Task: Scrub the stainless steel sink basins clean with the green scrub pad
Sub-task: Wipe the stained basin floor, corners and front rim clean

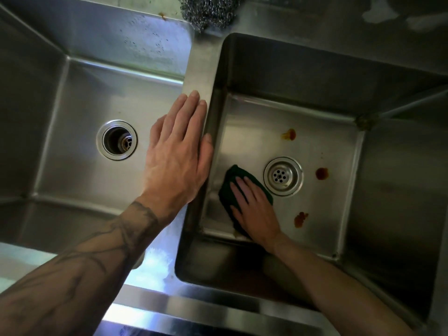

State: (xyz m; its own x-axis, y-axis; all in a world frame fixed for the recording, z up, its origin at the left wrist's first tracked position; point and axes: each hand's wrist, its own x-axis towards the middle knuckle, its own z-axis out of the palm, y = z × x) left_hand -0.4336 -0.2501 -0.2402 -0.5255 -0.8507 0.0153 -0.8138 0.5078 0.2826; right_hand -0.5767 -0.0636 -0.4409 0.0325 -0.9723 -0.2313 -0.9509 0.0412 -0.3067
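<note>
Right hand (254, 212) lies flat on the green scrub pad (231, 178), fingers straight and spread, pressing rather than clutching. The pad sits on the floor of the right basin (254, 127), just left of the drain (283, 176). Orange-brown stains (322, 173) lie around the drain. Left hand (178, 151) is open, palm down on the divider (201, 69) beside the left basin (80, 98). Steel wool (209, 10) sits on the far ledge.

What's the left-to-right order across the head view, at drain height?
left drain → left hand → pad → right drain → brown stain
</note>
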